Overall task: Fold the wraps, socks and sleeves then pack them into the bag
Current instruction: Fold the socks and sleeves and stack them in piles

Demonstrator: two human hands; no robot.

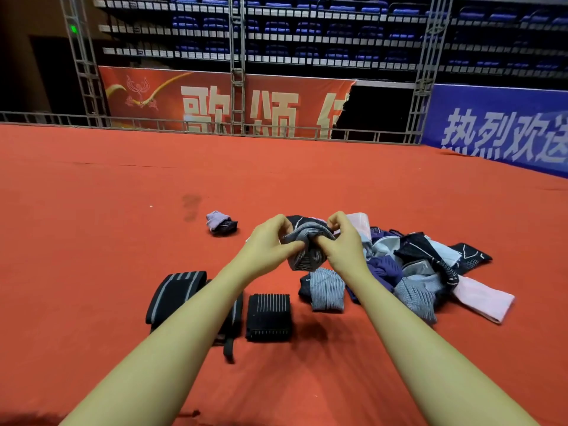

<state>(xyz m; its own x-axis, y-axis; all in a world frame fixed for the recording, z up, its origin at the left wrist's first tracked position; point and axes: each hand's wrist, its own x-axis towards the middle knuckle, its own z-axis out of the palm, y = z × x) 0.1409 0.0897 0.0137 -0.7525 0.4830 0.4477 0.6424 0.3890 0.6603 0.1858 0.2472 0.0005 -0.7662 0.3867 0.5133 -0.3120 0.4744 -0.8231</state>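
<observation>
Both hands hold a grey-and-black striped sock point(307, 253) in the air above the red carpet. My left hand point(270, 241) grips its left side with curled fingers, and my right hand point(341, 241) pinches its right side. A heap of unfolded socks and sleeves point(415, 265) in black, purple, pale blue and pink lies to the right. A folded black wrap with grey stripes point(175, 293) and a folded black ribbed wrap point(269, 316) lie near me on the left. A rolled lilac-and-black sock point(219, 222) sits farther out. No bag is in view.
Red carpet point(92, 226) spreads wide around the items. A metal rail point(184, 126) and truss posts edge its far side, with red and blue banners and rows of blue seats behind.
</observation>
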